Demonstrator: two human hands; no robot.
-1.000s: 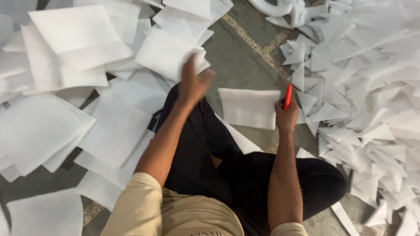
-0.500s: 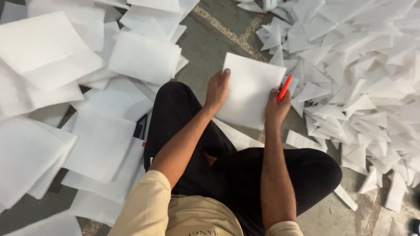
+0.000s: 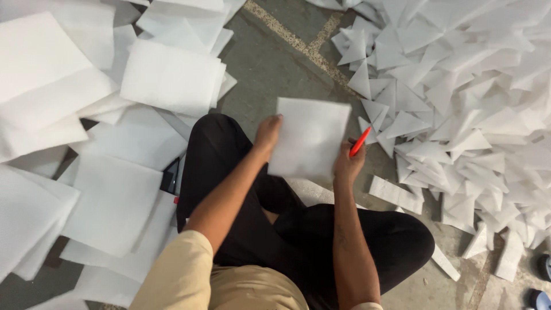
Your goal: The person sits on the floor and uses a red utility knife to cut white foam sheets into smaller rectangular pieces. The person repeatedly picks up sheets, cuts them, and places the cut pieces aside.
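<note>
Head view: you are holding a white foam sheet (image 3: 310, 138) over your lap.
Left hand (image 3: 267, 133): pinching its edge.
Right hand (image 3: 348, 165): gripping sheet plus red cutter (image 3: 360, 142); keep it taut.

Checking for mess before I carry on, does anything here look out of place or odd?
Nothing damaged. White sheets lie askew and overlapping on the floor, cut triangles are heaped loosely, and a dark flat object sits half buried under sheets.

Sheets (image 3: 166, 77) left, held sheet (image 3: 310, 138) centre, triangle pile (image 3: 459, 86) right.
</note>
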